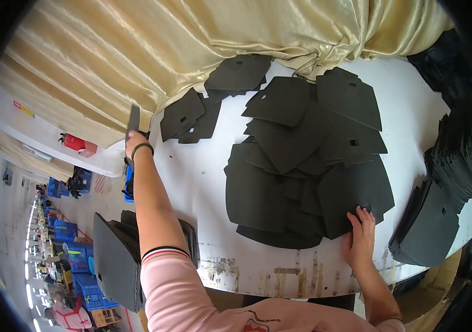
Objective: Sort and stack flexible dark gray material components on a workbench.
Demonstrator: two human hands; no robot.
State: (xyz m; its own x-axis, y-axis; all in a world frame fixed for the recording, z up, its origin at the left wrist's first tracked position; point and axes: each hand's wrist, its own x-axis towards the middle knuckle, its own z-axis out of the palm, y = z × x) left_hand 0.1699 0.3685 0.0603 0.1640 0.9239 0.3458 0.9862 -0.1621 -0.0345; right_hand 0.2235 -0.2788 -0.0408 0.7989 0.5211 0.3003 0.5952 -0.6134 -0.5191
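My left hand is stretched out past the table's left edge. Its fingers are closed round a thin dark sheet, seen almost edge-on. My right hand lies at the near edge of the big heap, its fingers extended over a black panel close to its small slot. Under and beyond that panel, several black panels with rounded corners overlap in a loose pile on the white table. Some show a small rectangular cutout.
Smaller groups of black panels lie at the far left of the table. Stacked panels stand along the right edge, and more sit beside my left arm. A gold curtain hangs behind. Blue crates stand on the floor left.
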